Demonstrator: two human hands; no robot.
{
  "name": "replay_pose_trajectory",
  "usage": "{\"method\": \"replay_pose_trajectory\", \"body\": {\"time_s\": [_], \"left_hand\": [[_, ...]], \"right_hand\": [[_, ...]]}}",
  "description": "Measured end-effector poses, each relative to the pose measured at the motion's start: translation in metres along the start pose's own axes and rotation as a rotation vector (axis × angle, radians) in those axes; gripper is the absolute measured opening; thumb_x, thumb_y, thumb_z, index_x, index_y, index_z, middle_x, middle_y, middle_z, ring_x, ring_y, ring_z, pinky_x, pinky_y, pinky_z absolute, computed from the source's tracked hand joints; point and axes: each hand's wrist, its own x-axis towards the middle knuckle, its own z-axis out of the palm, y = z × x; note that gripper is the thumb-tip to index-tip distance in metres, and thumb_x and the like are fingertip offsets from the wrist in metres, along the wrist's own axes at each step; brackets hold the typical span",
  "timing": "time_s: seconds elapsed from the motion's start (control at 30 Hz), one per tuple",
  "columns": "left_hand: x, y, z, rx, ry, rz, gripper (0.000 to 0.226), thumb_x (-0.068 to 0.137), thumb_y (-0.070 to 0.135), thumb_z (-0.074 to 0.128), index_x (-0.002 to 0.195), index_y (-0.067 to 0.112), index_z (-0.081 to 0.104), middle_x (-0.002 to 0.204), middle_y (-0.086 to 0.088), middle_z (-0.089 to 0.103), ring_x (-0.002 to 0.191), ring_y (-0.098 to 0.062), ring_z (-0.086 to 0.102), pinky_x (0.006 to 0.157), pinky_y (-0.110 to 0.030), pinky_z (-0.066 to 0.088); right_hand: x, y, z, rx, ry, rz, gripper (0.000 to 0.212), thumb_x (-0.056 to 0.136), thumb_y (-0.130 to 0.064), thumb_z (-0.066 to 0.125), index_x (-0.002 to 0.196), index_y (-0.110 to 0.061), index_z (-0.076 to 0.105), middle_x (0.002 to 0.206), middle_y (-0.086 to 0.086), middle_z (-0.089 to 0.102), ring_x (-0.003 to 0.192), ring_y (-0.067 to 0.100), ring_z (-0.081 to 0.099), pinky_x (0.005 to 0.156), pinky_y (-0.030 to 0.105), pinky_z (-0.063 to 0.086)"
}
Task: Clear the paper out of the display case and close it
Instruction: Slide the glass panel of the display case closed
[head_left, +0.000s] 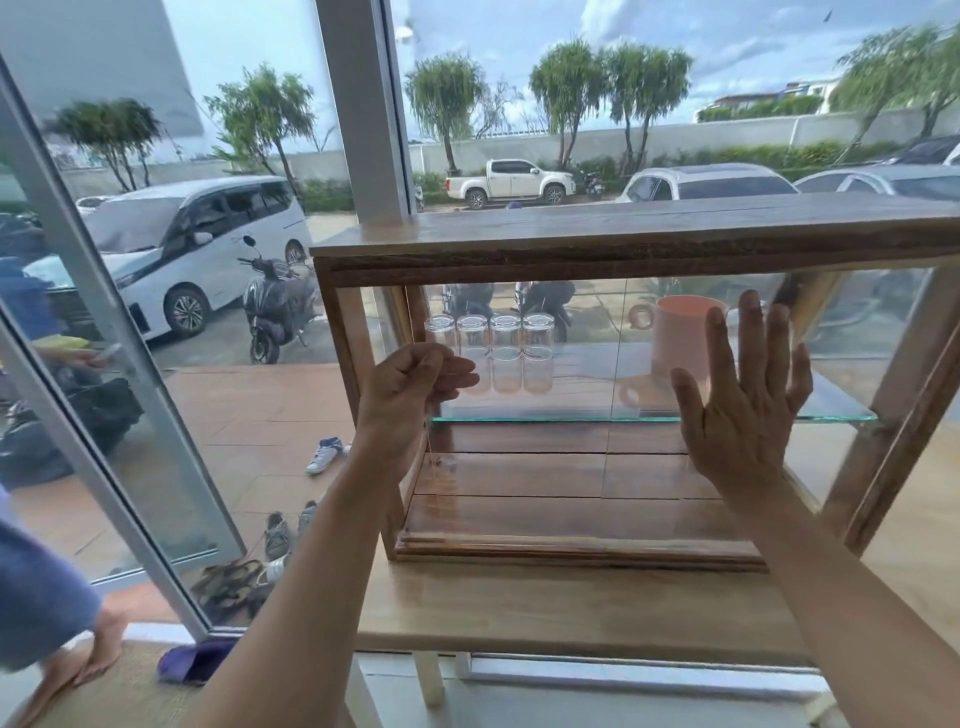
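A flat, open right hand (743, 400) presses the display case (623, 244) glass; the curled left hand (415, 376) pinches its edge. Even, gentle sliding should close it.

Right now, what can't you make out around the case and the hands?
- Paper: none visible in the display case; the lower right is hidden by the right hand.
- Left hand: what its curled fingers pinch is too small to tell.
- Case's right end: cut off by the frame edge.
- Front glass: closed or not, unclear.
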Motion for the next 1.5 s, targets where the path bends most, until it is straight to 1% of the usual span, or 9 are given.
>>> {"method": "replay_pose_trajectory", "body": {"time_s": [0.17, 0.33, 0.53, 0.67, 0.77, 0.9, 1.1, 1.3, 1.5], "left_hand": [[0.000, 0.002, -0.013, 0.022, 0.074, -0.018, 0.023, 0.104, 0.010, 0.045, 0.102, 0.004, 0.068, 0.087, -0.003, 0.080, 0.085, -0.024, 0.077, 0.076, -0.031, 0.060], [-0.008, 0.010, -0.012, 0.221, 0.201, 0.014, 0.022, 0.103, 0.008, 0.046, 0.114, -0.002, 0.062, 0.099, -0.016, 0.075, 0.090, -0.022, 0.074, 0.092, -0.040, 0.058], [-0.045, 0.022, -0.007, 0.843, 0.336, 0.413, 0.044, 0.091, 0.008, 0.064, 0.133, 0.002, 0.052, 0.127, -0.018, 0.058, 0.120, -0.026, 0.055, 0.104, -0.027, 0.043], [-0.043, 0.023, 0.005, 1.163, 0.177, 0.601, 0.078, 0.082, 0.025, 0.075, 0.145, -0.005, 0.040, 0.149, -0.030, 0.039, 0.142, -0.041, 0.033, 0.121, -0.037, 0.021], [-0.037, 0.017, 0.012, 1.339, 0.035, 0.625, 0.106, 0.076, 0.042, 0.080, 0.154, 0.001, 0.021, 0.163, -0.026, 0.018, 0.152, -0.041, 0.013, 0.122, -0.053, 0.019], [-0.029, 0.005, 0.018, 1.508, -0.075, 0.580, 0.129, 0.065, 0.062, 0.079, 0.159, 0.010, 0.008, 0.167, -0.018, 0.002, 0.155, -0.036, -0.001, 0.122, -0.055, 0.014], [-0.021, -0.005, 0.019, 1.572, -0.069, 0.535, 0.144, 0.055, 0.068, 0.081, 0.159, 0.017, -0.004, 0.167, -0.013, -0.011, 0.154, -0.036, -0.004, 0.122, -0.058, 0.014], [-0.018, -0.007, 0.013, 1.589, -0.059, 0.528, 0.143, 0.055, 0.068, 0.081, 0.159, 0.017, -0.003, 0.168, -0.014, -0.007, 0.155, -0.035, -0.003, 0.122, -0.056, 0.014], [-0.015, -0.005, -0.001, 1.549, -0.066, 0.558, 0.141, 0.057, 0.064, 0.082, 0.159, 0.017, -0.005, 0.164, -0.009, -0.024, 0.154, -0.035, -0.007, 0.124, -0.048, -0.004]], "right_hand": [[0.001, 0.002, -0.002, -0.010, -0.010, -0.018, 0.064, 0.101, -0.051, 0.029, 0.158, -0.026, 0.017, 0.169, -0.008, -0.004, 0.155, 0.022, 0.007, 0.122, 0.045, 0.011], [0.002, -0.002, -0.011, 0.021, -0.040, -0.020, 0.062, 0.102, -0.047, 0.028, 0.158, -0.025, 0.017, 0.168, -0.008, -0.006, 0.155, 0.025, 0.008, 0.122, 0.050, 0.013], [-0.004, -0.043, -0.027, 0.220, -0.041, -0.050, 0.064, 0.099, -0.039, 0.046, 0.155, -0.015, 0.026, 0.166, 0.011, 0.013, 0.154, 0.035, 0.010, 0.120, 0.055, 0.015], [-0.003, -0.090, -0.035, 0.272, -0.181, -0.257, 0.067, 0.099, -0.044, 0.047, 0.156, -0.015, 0.027, 0.167, 0.010, 0.015, 0.155, 0.032, 0.009, 0.122, 0.051, 0.015], [0.003, -0.111, -0.035, 0.248, -0.278, -0.303, 0.074, 0.098, -0.051, 0.042, 0.158, -0.015, 0.018, 0.168, 0.009, 0.008, 0.155, 0.031, 0.004, 0.125, 0.048, 0.009], [0.007, -0.118, -0.035, 0.197, -0.374, -0.301, 0.089, 0.092, -0.058, 0.048, 0.158, -0.012, 0.012, 0.168, 0.012, 0.003, 0.155, 0.032, 0.000, 0.124, 0.052, 0.013], [0.008, -0.119, -0.034, 0.114, -0.417, -0.329, 0.116, 0.071, -0.046, 0.080, 0.157, -0.007, 0.014, 0.167, 0.017, 0.005, 0.154, 0.038, 0.000, 0.124, 0.052, 0.012], [0.009, -0.129, -0.032, 0.112, -0.410, -0.314, 0.119, 0.068, -0.042, 0.084, 0.157, -0.006, 0.014, 0.167, 0.018, 0.004, 0.154, 0.040, 0.000, 0.123, 0.052, 0.013], [0.008, -0.145, -0.032, 0.107, -0.407, -0.316, 0.117, 0.069, -0.040, 0.083, 0.158, -0.008, 0.014, 0.167, 0.019, 0.004, 0.153, 0.042, 0.000, 0.123, 0.053, 0.012]]}}
